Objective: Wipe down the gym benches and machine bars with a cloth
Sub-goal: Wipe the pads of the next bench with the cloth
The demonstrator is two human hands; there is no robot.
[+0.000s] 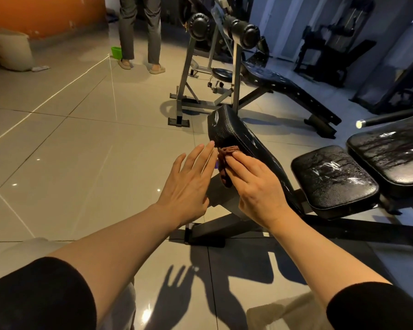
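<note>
your right hand (255, 186) presses the brown cloth (225, 167) on the bench pad (236, 132) edge; left hand (188, 184) flat, released. loose cloth could slip off.

Your one head view looks forward and down, close over both forearms; bench pad (236, 132) near centre, tiled floor (81, 151) stretching far left.

A reddish-brown cloth (225, 163) lies against a black, pebble-grained bench pad (236, 132), over a glossy beige tiled floor (81, 144), near a green bucket (116, 52).
</note>
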